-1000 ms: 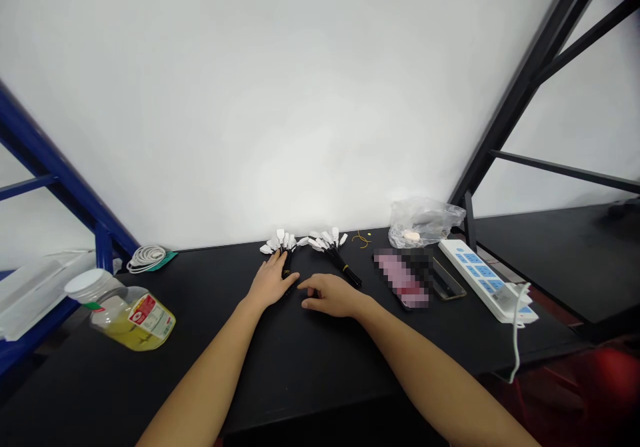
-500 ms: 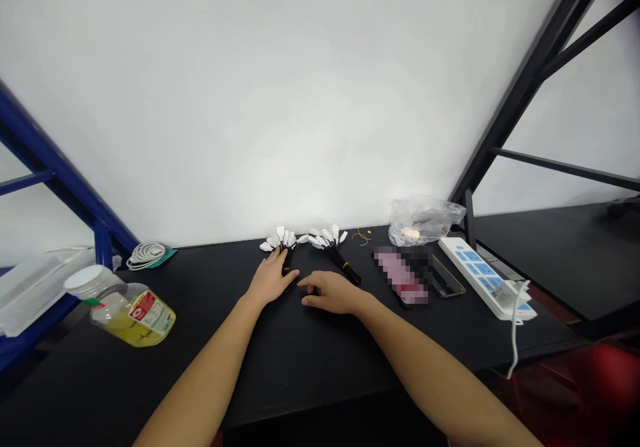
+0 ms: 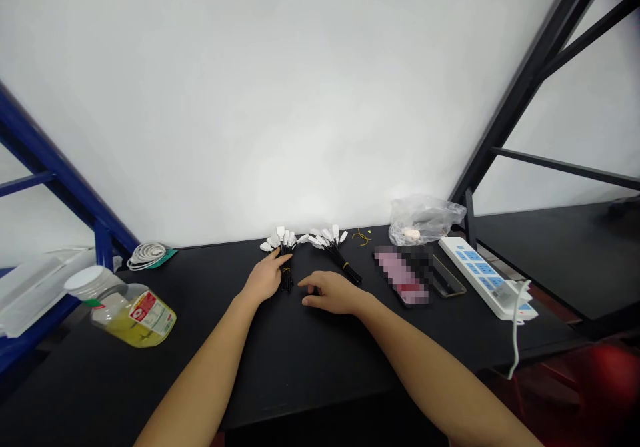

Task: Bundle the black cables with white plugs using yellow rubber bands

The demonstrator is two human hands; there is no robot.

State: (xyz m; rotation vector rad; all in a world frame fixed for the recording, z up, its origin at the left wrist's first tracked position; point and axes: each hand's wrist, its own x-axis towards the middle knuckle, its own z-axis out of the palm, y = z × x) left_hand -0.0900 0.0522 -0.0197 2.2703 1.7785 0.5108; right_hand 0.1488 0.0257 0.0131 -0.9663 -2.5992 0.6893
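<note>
Two bundles of thin black cables with white tips lie near the back of the black table. My left hand rests on the left bundle, fingers curled around its black stems beside a yellow tie. My right hand lies palm down on the table just right of it, fingers loosely spread and holding nothing. The right bundle lies untouched a little beyond my right hand.
A jar with yellow contents lies on its side at the left, a coiled white cable behind it. To the right are a blurred phone, a clear plastic bag, and a white power strip. Blue and black frames flank the table.
My left hand has slid slightly left and closed around the left bundle, whose stems now show beside my fingers. My right hand has stayed put.
</note>
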